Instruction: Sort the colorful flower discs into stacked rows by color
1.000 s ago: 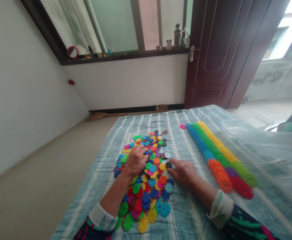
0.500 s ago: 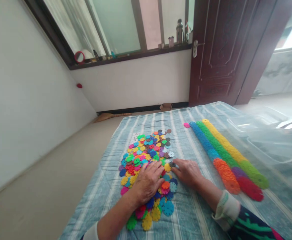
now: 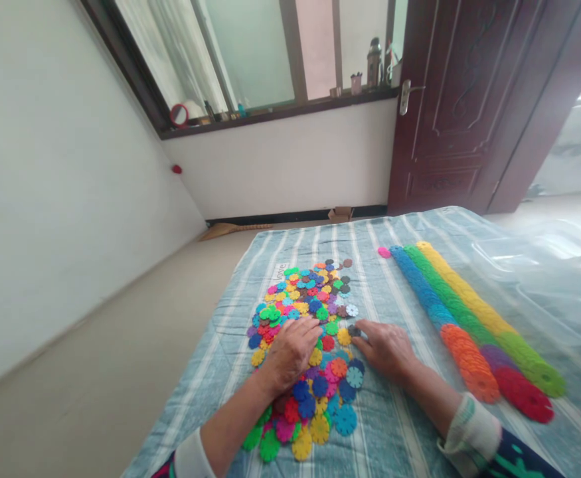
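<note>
Many flat, notched plastic discs in mixed colours form a loose pile (image 3: 320, 385) on a blue striped cloth (image 3: 384, 425). Over the pile's middle lies my left hand (image 3: 293, 350), palm down, fingers bent and together; whatever is under the fingertips is hidden. My right hand (image 3: 384, 346) rests at the pile's right edge, thumb and forefinger closed on a dark grey disc (image 3: 354, 330). Farther right, overlapping discs lie in long rows: blue (image 3: 414, 279) leading into orange (image 3: 469, 364), green (image 3: 449, 299) into purple and red (image 3: 526, 395), yellow (image 3: 464, 292) into light green (image 3: 534, 364).
A pink disc (image 3: 384, 252) lies beyond the blue row. Clear plastic containers (image 3: 544, 265) stand at the right. A paper label (image 3: 281, 271) sits by the pile's far end. Beyond the cloth are a wall, a dark red door (image 3: 449, 119) and a broom (image 3: 220, 230).
The view has shifted, so the scene sits farther right. My left hand has moved slightly toward the pile's left side, uncovering discs near its middle. My right hand stays by the dark grey disc.
</note>
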{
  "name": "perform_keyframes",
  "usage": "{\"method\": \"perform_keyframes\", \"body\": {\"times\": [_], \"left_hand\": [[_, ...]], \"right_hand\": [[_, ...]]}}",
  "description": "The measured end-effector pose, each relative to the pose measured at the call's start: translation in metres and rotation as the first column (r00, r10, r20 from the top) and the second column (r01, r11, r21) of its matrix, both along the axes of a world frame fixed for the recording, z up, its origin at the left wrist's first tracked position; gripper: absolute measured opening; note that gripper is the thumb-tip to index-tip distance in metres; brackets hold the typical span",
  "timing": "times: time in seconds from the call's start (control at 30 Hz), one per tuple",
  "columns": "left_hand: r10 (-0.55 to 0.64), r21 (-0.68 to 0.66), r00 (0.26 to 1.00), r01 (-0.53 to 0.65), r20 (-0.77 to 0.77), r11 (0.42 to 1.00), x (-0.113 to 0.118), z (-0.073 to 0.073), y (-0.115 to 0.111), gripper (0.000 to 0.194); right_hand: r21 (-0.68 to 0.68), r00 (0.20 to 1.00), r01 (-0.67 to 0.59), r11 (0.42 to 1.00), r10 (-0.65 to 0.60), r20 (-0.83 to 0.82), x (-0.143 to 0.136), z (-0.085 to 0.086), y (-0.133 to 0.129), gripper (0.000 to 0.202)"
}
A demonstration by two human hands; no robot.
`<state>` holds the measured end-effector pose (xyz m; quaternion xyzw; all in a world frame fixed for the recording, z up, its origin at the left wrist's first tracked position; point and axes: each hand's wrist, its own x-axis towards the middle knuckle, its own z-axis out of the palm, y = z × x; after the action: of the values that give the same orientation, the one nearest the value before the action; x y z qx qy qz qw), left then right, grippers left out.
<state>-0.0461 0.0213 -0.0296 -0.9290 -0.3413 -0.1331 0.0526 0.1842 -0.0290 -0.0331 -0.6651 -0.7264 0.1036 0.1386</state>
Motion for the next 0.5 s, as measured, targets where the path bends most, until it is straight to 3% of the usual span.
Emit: {"method": "perform_keyframes", "body": {"times": [0.27,0.5], "left_hand": [[0.133,0.020,0.990,-0.134,0.037,0.991,0.000,0.002,0.013,0.029],[0.213,0.011,0.973,-0.215,0.091,0.977,0.009,0.018,0.029,0.020]], "right_hand": [[0.005,1.000,-0.006,1.000,0.007,-0.020,0.000,0.000,-0.001,0.022],[0.020,1.000,-0.005,1.000,0.006,-0.021,0.000,-0.004,0.002,0.021]]}}
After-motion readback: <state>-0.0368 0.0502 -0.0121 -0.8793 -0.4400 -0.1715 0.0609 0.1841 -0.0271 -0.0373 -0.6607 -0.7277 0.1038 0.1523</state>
